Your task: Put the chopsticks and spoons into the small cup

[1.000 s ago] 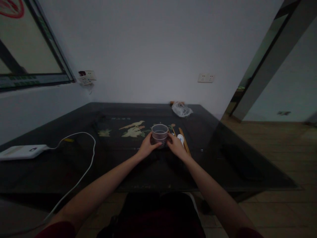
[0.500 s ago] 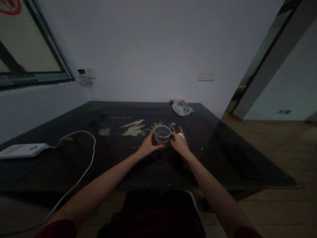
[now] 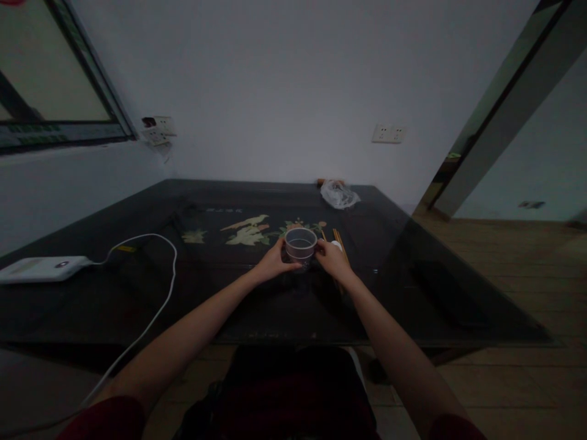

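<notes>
A round, clear plastic cup or bowl (image 3: 301, 243) with a pale rim stands upright between my hands at the middle of the dark table. Around its left side curls my left hand (image 3: 274, 261), thumb along the near side. The fingers of my right hand (image 3: 333, 257) close on its right side. Just beyond my right hand lie wooden chopsticks (image 3: 340, 239) and a small white object (image 3: 337, 245), both partly hidden by that hand.
A white power bank (image 3: 43, 269) with a white cable (image 3: 173, 269) lies on the left of the table (image 3: 257, 305). A crumpled plastic bag (image 3: 339, 194) sits at the back edge. A dark flat object (image 3: 447, 293) rests on the right. Wall sockets (image 3: 388, 133) are behind.
The view has tilted and shifted slightly. Both hands keep their hold on the clear cup, with little visible movement.
</notes>
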Demonstrator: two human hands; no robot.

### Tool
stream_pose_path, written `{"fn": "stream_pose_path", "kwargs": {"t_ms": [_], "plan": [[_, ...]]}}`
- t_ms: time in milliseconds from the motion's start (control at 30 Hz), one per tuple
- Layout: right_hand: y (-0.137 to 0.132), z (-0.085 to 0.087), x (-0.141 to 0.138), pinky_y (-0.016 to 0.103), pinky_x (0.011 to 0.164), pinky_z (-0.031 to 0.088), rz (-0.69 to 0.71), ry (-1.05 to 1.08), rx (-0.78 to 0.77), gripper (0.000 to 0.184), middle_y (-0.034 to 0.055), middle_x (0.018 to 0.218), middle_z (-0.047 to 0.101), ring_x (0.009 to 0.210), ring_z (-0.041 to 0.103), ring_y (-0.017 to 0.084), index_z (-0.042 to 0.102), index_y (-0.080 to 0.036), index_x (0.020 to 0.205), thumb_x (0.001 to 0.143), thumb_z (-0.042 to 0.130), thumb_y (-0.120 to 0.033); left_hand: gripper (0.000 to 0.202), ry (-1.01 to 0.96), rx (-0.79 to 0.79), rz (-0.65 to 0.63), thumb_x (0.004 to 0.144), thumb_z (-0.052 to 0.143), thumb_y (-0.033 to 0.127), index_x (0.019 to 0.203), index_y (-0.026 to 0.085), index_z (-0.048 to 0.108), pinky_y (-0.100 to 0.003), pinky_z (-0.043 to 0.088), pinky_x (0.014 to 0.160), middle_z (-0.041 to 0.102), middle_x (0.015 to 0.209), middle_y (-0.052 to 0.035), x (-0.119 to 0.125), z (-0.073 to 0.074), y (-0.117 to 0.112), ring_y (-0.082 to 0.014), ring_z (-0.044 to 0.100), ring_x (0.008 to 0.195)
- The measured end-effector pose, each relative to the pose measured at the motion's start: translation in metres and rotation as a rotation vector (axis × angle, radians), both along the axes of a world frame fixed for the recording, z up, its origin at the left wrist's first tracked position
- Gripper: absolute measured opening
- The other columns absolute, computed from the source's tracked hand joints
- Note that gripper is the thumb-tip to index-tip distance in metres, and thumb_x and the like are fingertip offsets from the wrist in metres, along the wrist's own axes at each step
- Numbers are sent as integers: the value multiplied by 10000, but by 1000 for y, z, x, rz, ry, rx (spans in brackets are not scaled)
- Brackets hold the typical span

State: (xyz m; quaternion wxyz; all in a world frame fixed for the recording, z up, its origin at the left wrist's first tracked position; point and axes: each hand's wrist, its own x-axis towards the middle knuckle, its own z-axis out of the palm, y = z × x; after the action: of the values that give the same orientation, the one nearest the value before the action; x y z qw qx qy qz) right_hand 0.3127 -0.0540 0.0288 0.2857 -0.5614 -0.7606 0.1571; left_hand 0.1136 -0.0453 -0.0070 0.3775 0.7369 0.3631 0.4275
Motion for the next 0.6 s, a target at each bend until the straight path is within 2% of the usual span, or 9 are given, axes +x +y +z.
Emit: {"fn": "stream_pose_path", "kwargs": {"t_ms": [233,333,433,500,600], "plan": [[7,-4,7,252,723,449,2,40,-5,281,62,873,714,803,639,169,705,-168,980,763,534,-119,899,-17,8,-13,575,815,333,1299,158,311,-496,388,1020,446,1329,-202,-2,3,2,-309,483,1215],[14,-6,17,232,693,469,-58,122,-28,239,42,808,718,744,656,151,711,-181,946,785,536,-152,929,-57,50,-14,570,818,342,1315,181,288,-489,381,1027,399,1368,-201,-4,7,3,-308,428,1264],[20,-6,31,224,654,485,-155,208,-22,219,35,786,717,702,663,145,710,-190,919,795,531,-174,926,-89,103,16,586,807,383,1331,210,286,-487,371,1033,412,1357,-182,-8,13,4,-302,406,1279],[23,-5,40,222,635,492,-195,262,-2,209,40,801,717,695,667,145,706,-188,909,796,530,-181,853,-105,169,56,625,777,414,1318,223,319,-475,371,1031,439,1330,-161,-12,19,3,-291,417,1267],[26,-5,49,218,599,492,-227,306,-12,199,40,776,713,633,662,137,695,-183,919,805,533,-195,568,-101,338,168,731,685,417,1204,213,443,-438,391,1006,503,1224,-120,-18,30,-1,-252,485,1183]]}}
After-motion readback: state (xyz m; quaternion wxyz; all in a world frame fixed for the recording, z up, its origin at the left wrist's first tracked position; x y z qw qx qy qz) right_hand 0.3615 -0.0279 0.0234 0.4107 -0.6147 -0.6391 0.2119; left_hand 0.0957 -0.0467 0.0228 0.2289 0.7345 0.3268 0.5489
